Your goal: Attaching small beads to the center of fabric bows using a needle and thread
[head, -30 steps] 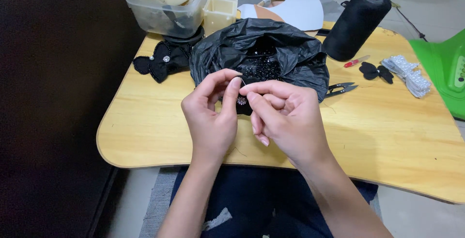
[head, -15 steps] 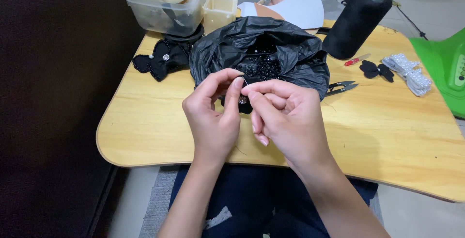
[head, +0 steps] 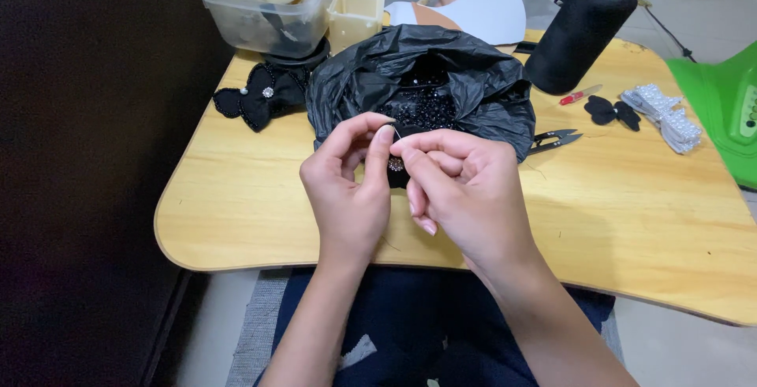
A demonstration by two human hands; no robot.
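small black bow piece [head: 396, 168] with a sparkly centre sits just in front of the black bag [head: 418, 91], pinched by left hand [head: 351, 194] and right hand [head: 465, 190] fingertips, looks mid-stitch, next pull needs care.

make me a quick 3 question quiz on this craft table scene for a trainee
1. True or false: both hands pinch one small black piece with a sparkly centre.
2. What lies just right of the black plastic bag? A) thread snips B) a spoon C) a phone
3. Which thing stands upright at the far right of the wooden table?

Key
1. True: the left hand and right hand meet on the small black piece.
2. A, the thread snips.
3. The black thread cone.
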